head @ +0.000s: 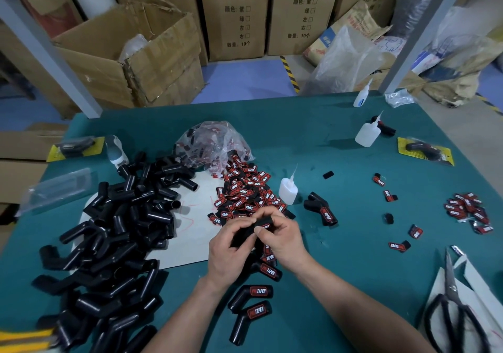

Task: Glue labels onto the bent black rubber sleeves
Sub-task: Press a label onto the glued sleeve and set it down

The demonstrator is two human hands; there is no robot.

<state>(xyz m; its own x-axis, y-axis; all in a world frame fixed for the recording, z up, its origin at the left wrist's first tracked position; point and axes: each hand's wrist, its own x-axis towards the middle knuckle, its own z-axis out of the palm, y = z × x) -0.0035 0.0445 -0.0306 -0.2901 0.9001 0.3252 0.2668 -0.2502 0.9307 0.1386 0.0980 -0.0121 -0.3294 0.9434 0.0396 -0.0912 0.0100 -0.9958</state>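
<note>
Red-and-black "TAPER" labels [245, 192] heaped on teal counter [353, 257]
Left hand [231, 246] and right hand [283, 239] grip one bent black rubber sleeve [245, 233] between them.

Black rubber sleeves [114, 233], red-black-white labels [245, 192], teal table [340, 140], yellow cards [424, 152].

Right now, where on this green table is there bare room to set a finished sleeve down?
Bare mat lies between the label bag and the middle glue bottle, and between the right forearm and the scissors. The sleeve pile and label heap crowd the left and middle.
</note>
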